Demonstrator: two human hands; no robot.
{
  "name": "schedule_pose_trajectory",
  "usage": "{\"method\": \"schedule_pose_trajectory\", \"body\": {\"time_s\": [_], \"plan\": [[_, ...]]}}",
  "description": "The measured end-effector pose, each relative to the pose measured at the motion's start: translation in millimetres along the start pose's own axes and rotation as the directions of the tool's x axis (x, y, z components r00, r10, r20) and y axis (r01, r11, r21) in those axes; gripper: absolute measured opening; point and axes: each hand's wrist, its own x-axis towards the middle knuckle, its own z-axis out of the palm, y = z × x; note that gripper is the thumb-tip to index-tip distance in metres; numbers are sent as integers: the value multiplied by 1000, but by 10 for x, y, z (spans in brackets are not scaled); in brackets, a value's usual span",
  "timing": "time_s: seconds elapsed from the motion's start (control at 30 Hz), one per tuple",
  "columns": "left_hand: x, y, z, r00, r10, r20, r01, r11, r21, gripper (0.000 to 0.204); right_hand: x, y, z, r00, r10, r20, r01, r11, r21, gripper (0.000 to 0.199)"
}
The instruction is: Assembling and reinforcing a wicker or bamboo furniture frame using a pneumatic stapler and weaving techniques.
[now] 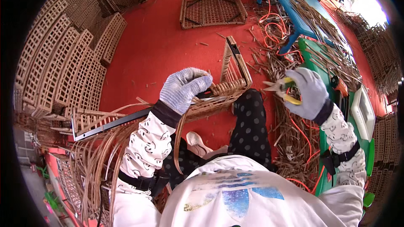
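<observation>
My left hand (185,88), in a pale grey glove, is closed with its fingertips pinched together above the wrapped rail of a rattan frame (229,86); what lies between them is hidden. The frame is partly woven, its dark metal bar (113,125) bare on the left and wound with tan strips near my fingers. A loose strip (180,143) hangs below my left wrist. To the right, clear of the frame, my right hand (309,90), also gloved, grips yellow-handled shears (290,97). Their blades stand apart and point left.
Woven rattan panels (63,63) are stacked at left. A finished rattan tray (212,8) lies on the red floor ahead. Cut scraps and an orange cord (303,134) litter the right side, beside a green bench (313,54) and a blue table (294,8). Long strips (90,172) pile at lower left.
</observation>
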Motion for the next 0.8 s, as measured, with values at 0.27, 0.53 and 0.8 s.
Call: {"method": "schedule_pose_trajectory", "body": {"time_s": [0.27, 0.53, 0.8], "plan": [[-62, 41, 27, 995, -1, 96, 13, 992, -128, 12, 822, -370, 137, 939, -296, 173, 304, 953, -18, 75], [-48, 36, -7, 995, -24, 95, 40, 986, -162, 12, 1027, -389, 139, 859, -388, 333, 415, 910, -13, 71], [-72, 61, -14, 977, 168, -134, -173, 984, -32, 23, 802, -442, 195, 967, -250, 57, 255, 958, -128, 38]]}}
